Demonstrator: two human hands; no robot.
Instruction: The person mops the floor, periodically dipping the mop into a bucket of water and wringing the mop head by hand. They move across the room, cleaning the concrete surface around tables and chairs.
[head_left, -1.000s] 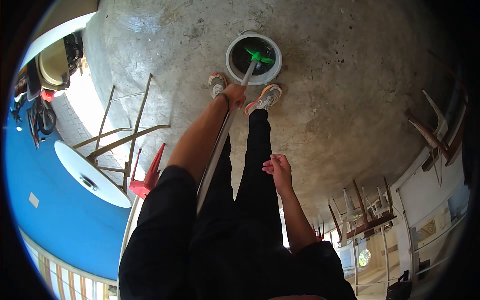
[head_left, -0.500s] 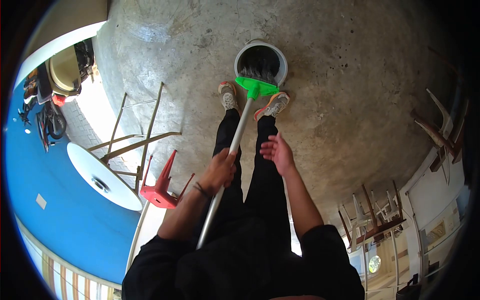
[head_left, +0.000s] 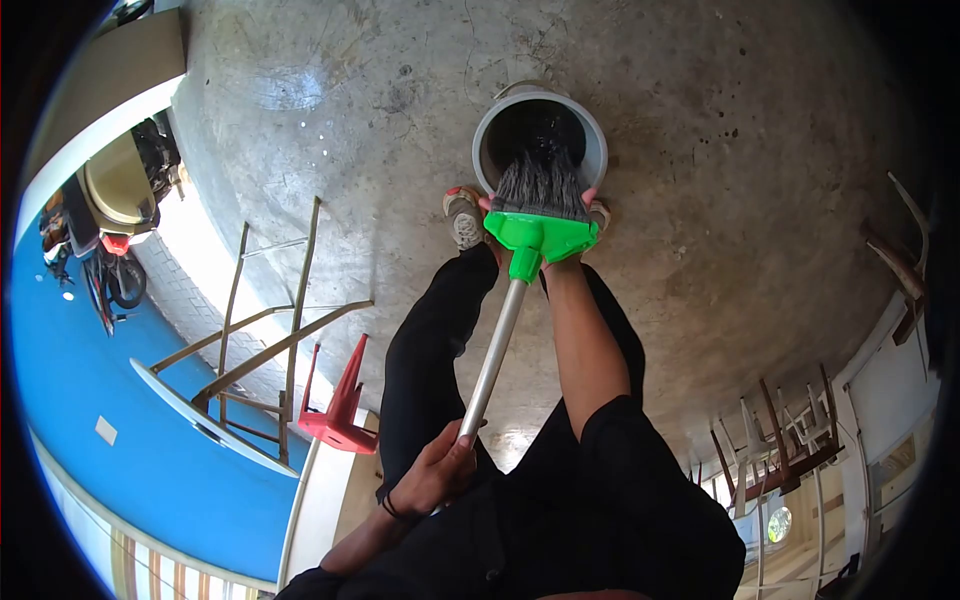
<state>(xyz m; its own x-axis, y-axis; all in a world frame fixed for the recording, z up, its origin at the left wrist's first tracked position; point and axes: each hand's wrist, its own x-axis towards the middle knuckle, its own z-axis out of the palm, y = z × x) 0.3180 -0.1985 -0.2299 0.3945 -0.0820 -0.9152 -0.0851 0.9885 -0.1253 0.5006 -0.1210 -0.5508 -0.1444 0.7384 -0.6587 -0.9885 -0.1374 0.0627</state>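
My left hand [head_left: 437,468], a dark band at its wrist, is closed around the metal pole of a broom [head_left: 497,352]. The broom's green head [head_left: 540,235] points away from me, its dark, wet-looking bristles [head_left: 540,185] over the near rim of a grey bucket [head_left: 597,150]. Dark liquid appears to be inside the bucket. My right hand [head_left: 590,195] is behind the broom head, mostly hidden, with fingertips showing beside the bristles; it seems to clasp them from below.
The bucket stands on a concrete floor [head_left: 680,280], just beyond my shoes [head_left: 464,220]. At the left are a red plastic stool [head_left: 342,428], a tipped-looking table [head_left: 215,420] and a motorbike [head_left: 120,275] farther off. Stacked chairs [head_left: 770,450] stand at the right.
The broom head has come up and nearer, bristles lifted partly out of the bucket. My left hand has drawn back toward my body; my right hand has reached from the open air to the bristles.
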